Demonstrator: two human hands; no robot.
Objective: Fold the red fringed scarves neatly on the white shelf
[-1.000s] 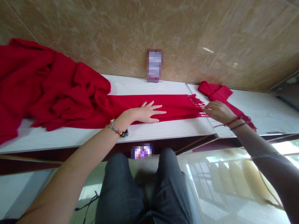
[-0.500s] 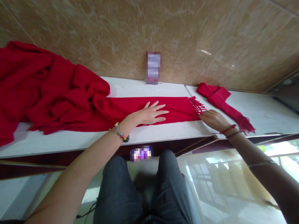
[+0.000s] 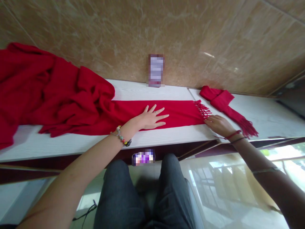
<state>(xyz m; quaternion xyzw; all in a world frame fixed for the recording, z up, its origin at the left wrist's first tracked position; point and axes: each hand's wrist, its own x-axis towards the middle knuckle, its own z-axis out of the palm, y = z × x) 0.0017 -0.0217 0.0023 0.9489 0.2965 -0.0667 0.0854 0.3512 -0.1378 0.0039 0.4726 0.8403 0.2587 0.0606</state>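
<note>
A red fringed scarf (image 3: pixel 178 113) lies stretched flat along a white tabletop (image 3: pixel 133 139). My left hand (image 3: pixel 151 118) rests on its middle, palm down with the fingers spread. At the scarf's right end, my right hand (image 3: pixel 219 125) pinches the near corner by the fringe (image 3: pixel 203 109); the fingertips are closed on it. To the left the scarf runs into a large crumpled heap of red cloth (image 3: pixel 54 92), and where one ends and the other begins is hidden in the folds. Beyond my right hand sits another red fringed scarf (image 3: pixel 221 101), folded and knotted-looking.
A blurred-out phone-like object (image 3: pixel 156 70) leans against the brown marbled wall (image 3: pixel 107 38) behind the tabletop. A second blurred-out object (image 3: pixel 143 157) is below the front edge, above my knees. Dark cables (image 3: pixel 88 210) lie on the floor at lower left.
My left hand has slid slightly left on the scarf. My right hand keeps its pinch at the fringed corner, and the view has shifted a little.
</note>
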